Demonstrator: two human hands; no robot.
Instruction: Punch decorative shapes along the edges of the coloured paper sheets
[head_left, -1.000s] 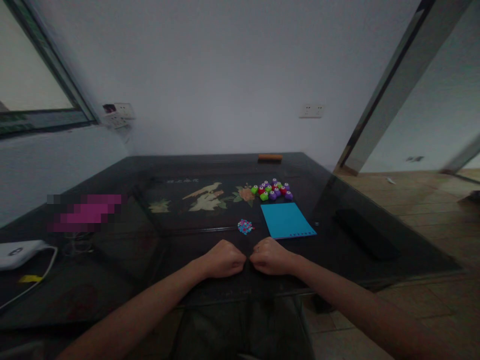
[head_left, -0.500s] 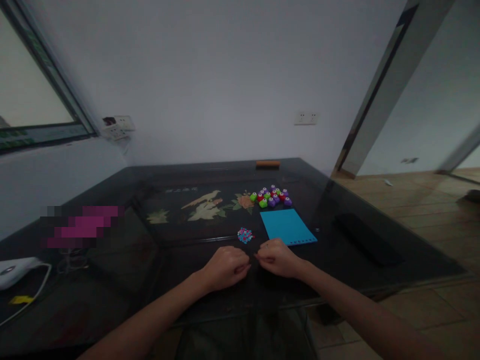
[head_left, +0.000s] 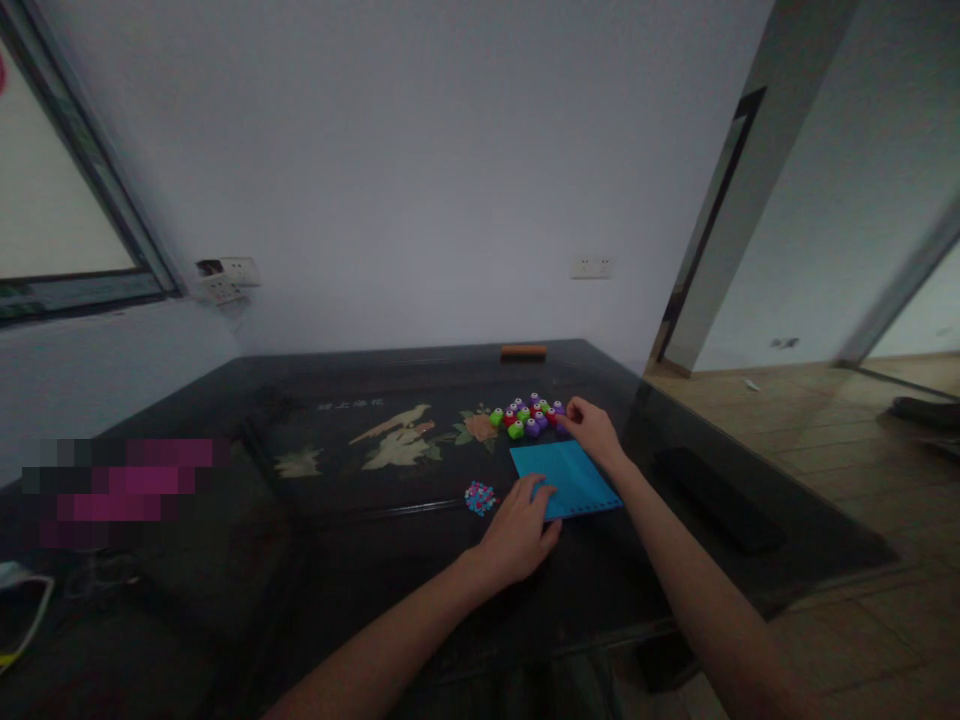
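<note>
My left hand (head_left: 521, 528) rests on the left near corner of a blue sheet (head_left: 574, 475) with punched holes along its near edge. Its fingers lie spread over the corner, the thumb apart from them. Past the sheet, my right hand (head_left: 595, 430) reaches the right end of a cluster of small eyeball-like toys (head_left: 523, 413) in green, red and purple. Its fingertips pinch at a purple toy there, partly hidden by the hand. Just left of my left hand lies a little heap of blue, pink and white beads (head_left: 479, 497).
The dark table (head_left: 420, 590) has a painted bird and flowers. A brown cylinder (head_left: 523, 352) lies near the wall and a long black object (head_left: 716, 500) at the right. A blurred-out pink patch (head_left: 135, 485) and a white cable (head_left: 37, 610) are on the left.
My hands have parted from in front of the beads. The left moved right onto the blue sheet's corner; the right moved forward to the toys. The view has shifted slightly.
</note>
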